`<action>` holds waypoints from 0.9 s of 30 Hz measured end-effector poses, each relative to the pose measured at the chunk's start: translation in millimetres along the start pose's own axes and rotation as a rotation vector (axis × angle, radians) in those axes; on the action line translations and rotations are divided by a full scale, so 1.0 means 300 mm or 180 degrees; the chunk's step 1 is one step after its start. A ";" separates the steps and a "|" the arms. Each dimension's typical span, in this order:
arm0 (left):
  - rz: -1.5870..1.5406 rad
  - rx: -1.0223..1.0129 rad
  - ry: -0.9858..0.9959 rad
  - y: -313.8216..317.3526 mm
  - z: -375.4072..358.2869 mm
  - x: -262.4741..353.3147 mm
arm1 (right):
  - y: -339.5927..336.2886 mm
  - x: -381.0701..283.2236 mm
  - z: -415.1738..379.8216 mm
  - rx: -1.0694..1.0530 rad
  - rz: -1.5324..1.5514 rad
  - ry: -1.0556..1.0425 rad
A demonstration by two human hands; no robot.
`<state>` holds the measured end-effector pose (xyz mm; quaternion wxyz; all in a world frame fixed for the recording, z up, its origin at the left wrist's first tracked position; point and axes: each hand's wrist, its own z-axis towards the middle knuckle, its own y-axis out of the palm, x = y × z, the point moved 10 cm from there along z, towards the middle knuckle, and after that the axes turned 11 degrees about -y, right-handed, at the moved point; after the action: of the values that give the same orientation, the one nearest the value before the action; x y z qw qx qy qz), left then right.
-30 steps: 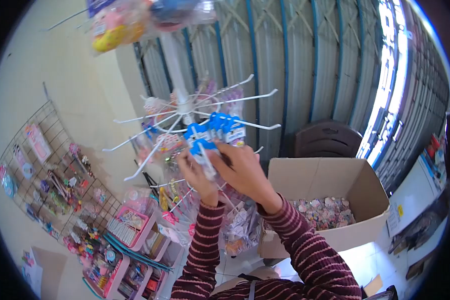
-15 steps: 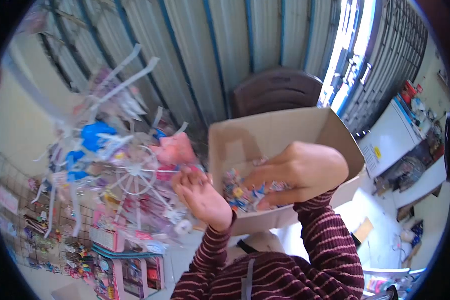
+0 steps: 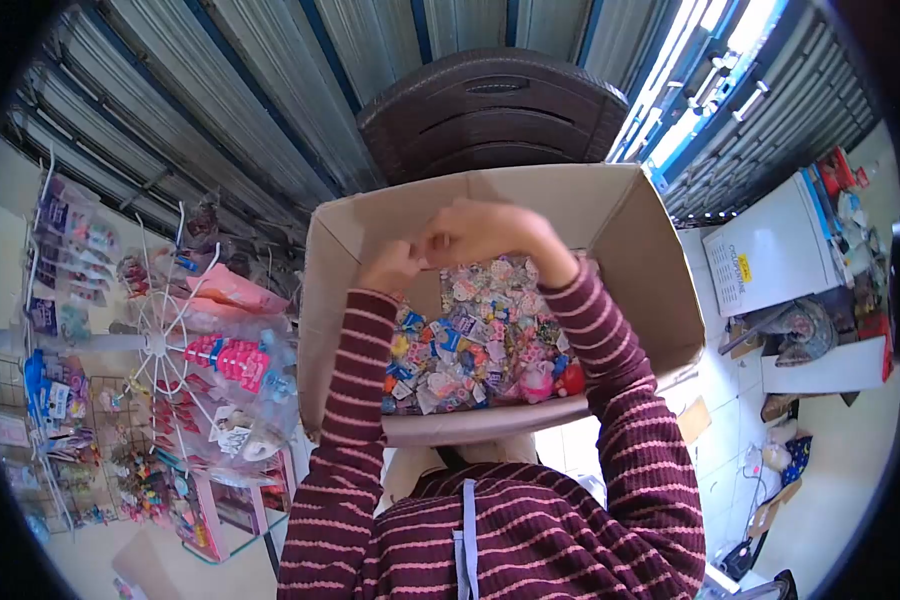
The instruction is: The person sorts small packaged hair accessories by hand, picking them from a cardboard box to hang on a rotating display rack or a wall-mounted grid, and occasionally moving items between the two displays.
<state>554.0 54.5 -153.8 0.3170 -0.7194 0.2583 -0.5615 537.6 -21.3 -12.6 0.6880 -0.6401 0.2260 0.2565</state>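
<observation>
A cardboard box (image 3: 322, 300) stands right in front of me, with a heap of small packaged trinkets (image 3: 475, 345) on its bottom. Over the box's far left part, my left hand (image 3: 394, 268) is closed, its fingertips meeting those of my right hand. My right hand (image 3: 488, 232) reaches across from the right, bent at the wrist and closed with the fingers curled inward. Whatever sits between the fingertips is too small or hidden to make out. Both hands are above the heap, apart from it.
To the left is a wheel-shaped display rack (image 3: 158, 340) hung with bagged accessories. A brown plastic chair (image 3: 500, 110) is behind the box, before a corrugated metal shutter (image 3: 260, 110). A white cabinet (image 3: 775, 250) stands on the right.
My left hand has moved from beside the rack to over the box. My right hand has lifted from the trinkets and come to meet it. The view has turned toward the box.
</observation>
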 end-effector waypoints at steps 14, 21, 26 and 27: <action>0.2376 -0.0435 -0.1212 0.598 -0.173 -0.331 | 0.952 0.655 -0.124 -0.0325 0.0338 0.1428; 0.1607 -0.0335 -0.0933 0.605 -0.169 -0.407 | 0.935 0.661 -0.185 0.0556 0.0458 0.1630; 0.1077 -0.0776 -0.1779 0.554 -0.186 -0.409 | 0.858 0.727 -0.194 0.1198 0.0532 0.1087; 0.1093 -0.0839 -0.1882 0.541 -0.184 -0.424 | 0.830 0.730 -0.201 0.1204 0.0494 0.1047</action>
<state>467.9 29.8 -347.7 0.3722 -0.8315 0.3426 -0.2298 546.5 -55.3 -347.8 0.7278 -0.5140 0.4271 0.1542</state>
